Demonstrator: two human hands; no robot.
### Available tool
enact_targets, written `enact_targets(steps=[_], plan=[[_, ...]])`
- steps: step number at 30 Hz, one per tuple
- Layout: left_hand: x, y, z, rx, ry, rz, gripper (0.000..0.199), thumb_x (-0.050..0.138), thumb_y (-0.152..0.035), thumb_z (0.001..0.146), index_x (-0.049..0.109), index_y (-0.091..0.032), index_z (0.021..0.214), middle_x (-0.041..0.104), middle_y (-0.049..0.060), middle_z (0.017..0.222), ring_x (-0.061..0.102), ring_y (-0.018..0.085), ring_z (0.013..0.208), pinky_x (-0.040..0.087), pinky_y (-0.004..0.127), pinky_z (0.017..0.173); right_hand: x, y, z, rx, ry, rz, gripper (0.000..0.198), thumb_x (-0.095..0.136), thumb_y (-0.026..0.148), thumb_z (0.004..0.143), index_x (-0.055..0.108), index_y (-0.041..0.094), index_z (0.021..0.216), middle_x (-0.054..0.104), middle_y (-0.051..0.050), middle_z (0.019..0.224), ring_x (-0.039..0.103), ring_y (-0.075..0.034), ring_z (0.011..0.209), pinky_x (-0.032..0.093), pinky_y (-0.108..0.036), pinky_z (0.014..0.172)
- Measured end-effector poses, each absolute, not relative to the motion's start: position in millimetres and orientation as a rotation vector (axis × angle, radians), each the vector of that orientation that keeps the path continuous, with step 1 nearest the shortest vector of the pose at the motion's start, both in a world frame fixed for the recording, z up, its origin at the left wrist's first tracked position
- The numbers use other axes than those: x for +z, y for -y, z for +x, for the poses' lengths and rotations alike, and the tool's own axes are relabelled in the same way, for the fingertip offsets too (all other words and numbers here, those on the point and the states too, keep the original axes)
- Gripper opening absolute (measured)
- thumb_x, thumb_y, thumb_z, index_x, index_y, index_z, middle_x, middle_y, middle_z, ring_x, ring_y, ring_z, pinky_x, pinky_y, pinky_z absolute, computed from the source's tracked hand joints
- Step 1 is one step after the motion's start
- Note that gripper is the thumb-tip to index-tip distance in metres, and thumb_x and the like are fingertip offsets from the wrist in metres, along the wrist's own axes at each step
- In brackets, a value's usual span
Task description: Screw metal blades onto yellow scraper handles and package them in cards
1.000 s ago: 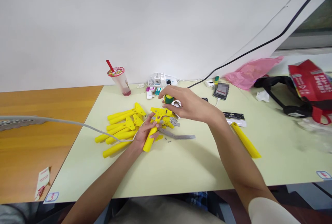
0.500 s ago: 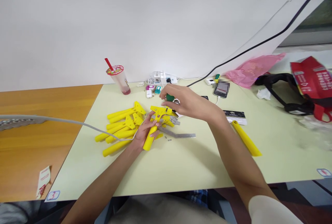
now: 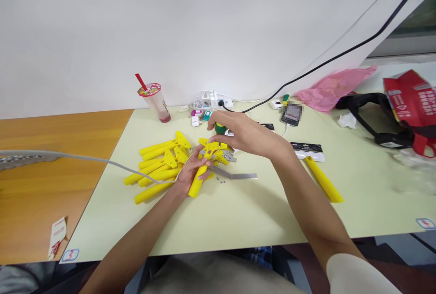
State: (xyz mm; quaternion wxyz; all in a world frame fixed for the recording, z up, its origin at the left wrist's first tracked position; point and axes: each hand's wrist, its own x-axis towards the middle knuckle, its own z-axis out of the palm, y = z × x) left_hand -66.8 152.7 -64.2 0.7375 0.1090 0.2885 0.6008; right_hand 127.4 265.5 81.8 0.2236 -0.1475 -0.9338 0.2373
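Note:
My left hand [image 3: 191,170] is closed around a yellow plastic scraper handle [image 3: 196,184], its wide head tilted up and away. Above that head, my right hand [image 3: 238,130] grips a screwdriver with a green grip [image 3: 220,128], pointed down at the head; its tip is too small to make out. Left of my hands lie several more yellow scraper handles [image 3: 155,191] in a loose pile. Close by on the right are other yellow parts with grey pieces [image 3: 229,155], a bent grey metal strip [image 3: 242,176] and several tiny screws [image 3: 222,181].
A drink cup [image 3: 157,105] with a red straw stands at the back left. Behind my hands is a power strip [image 3: 206,101]. A phone [image 3: 291,116], a packet [image 3: 308,151] and a yellow tube [image 3: 323,179] lie to the right. A grey cable [image 3: 112,163] crosses from the left.
My right hand and the screwdriver have shifted slightly left over the yellow head, and the fingers have turned a little. My left hand keeps its hold on the scraper handle.

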Motion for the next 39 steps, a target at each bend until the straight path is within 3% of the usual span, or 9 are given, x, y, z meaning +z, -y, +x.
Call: enact_targets(steps=[4,8,13,19,27,33,39], plan=[[-65.4,-152.8,-66.1,1.319,-0.638,0.240,0.058,0.085,-0.005,0.075,0.062,-0.029,0.123,0.064,0.002,0.106,0.063,0.009,0.072,0.034,0.011,0.039,84.2,-261.4,128.8,0.713,2.595,-0.447,0.010,0.056,0.030,0.106,0.054,0.026,0.115,0.068,-0.005,0.112,0.056,-0.020,0.083,0.040,-0.033,0.075],[-65.3,-154.4,-68.5,1.338,-0.647,0.212,0.066,0.083,-0.003,0.074,0.060,-0.031,0.130,0.064,0.001,0.103,0.062,0.009,0.072,0.033,0.011,0.039,85.5,-262.1,133.7,0.802,2.632,-0.439,0.025,0.053,0.016,0.098,0.052,0.026,0.121,0.068,-0.006,0.115,0.058,-0.020,0.084,0.042,-0.033,0.074],[-63.2,-154.1,-69.2,1.342,-0.625,0.196,0.068,0.083,-0.002,0.075,0.059,-0.032,0.132,0.063,0.001,0.102,0.063,0.008,0.072,0.033,0.010,0.039,81.4,-268.3,132.4,0.699,2.591,-0.457,0.023,0.065,0.026,0.101,0.054,0.027,0.121,0.069,-0.005,0.111,0.061,-0.022,0.090,0.043,-0.033,0.077],[-62.9,-153.7,-67.2,1.341,-0.624,0.208,0.067,0.084,-0.003,0.074,0.060,-0.031,0.130,0.065,0.002,0.106,0.063,0.008,0.073,0.032,0.009,0.040,78.1,-268.7,129.2,0.596,2.592,-0.501,0.024,0.065,0.037,0.105,0.053,0.028,0.123,0.067,-0.009,0.127,0.062,-0.026,0.102,0.045,-0.036,0.081],[-62.2,-153.7,-67.2,1.348,-0.654,0.203,0.074,0.083,-0.005,0.073,0.060,-0.033,0.138,0.067,0.004,0.114,0.064,0.008,0.074,0.032,0.009,0.040,79.2,-263.8,125.7,0.791,2.535,-0.492,0.022,0.058,0.028,0.106,0.049,0.028,0.127,0.071,-0.006,0.119,0.063,-0.022,0.090,0.046,-0.035,0.080],[-61.3,-154.0,-65.2,1.363,-0.647,0.125,0.071,0.081,-0.001,0.073,0.060,-0.031,0.133,0.065,0.003,0.105,0.065,0.009,0.074,0.033,0.010,0.040,75.4,-269.0,129.9,0.690,2.604,-0.454,0.031,0.056,0.020,0.100,0.051,0.026,0.130,0.062,-0.011,0.134,0.062,-0.025,0.107,0.047,-0.038,0.086],[-62.4,-154.2,-65.0,1.382,-0.627,0.140,0.071,0.080,0.001,0.076,0.058,-0.031,0.135,0.066,0.005,0.112,0.066,0.009,0.075,0.035,0.010,0.040,83.2,-271.4,132.3,0.674,2.611,-0.509,0.012,0.062,0.024,0.102,0.059,0.026,0.114,0.069,-0.005,0.113,0.061,-0.023,0.091,0.043,-0.034,0.080]])
